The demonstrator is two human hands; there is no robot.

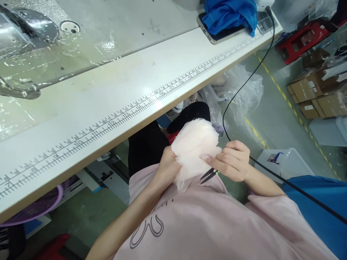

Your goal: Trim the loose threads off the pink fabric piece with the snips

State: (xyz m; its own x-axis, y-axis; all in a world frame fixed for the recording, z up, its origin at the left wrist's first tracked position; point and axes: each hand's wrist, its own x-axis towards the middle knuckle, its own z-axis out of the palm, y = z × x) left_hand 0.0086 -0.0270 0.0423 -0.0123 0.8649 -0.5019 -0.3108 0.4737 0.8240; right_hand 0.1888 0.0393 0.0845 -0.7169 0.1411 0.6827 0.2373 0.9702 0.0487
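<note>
A bunched piece of pale, sheer fabric [195, 142], like tulle, is held up over my lap. My left hand [168, 164] is closed round its left edge, with the thumb on top and the other fingers mostly hidden. My right hand [234, 160] is closed on a small pair of thread snips [209, 176]. Their dark blades stick out below the hand, pointing left, slightly apart. The right fingertips touch the right side of the fabric.
A white table edge with a printed ruler [146, 103] runs diagonally ahead of me. On it lie a phone [214, 36] and blue cloth [230, 16]. A black cable [244, 77] hangs down past my right hand. Plastic bins [284, 164] and cardboard boxes [311, 86] stand right.
</note>
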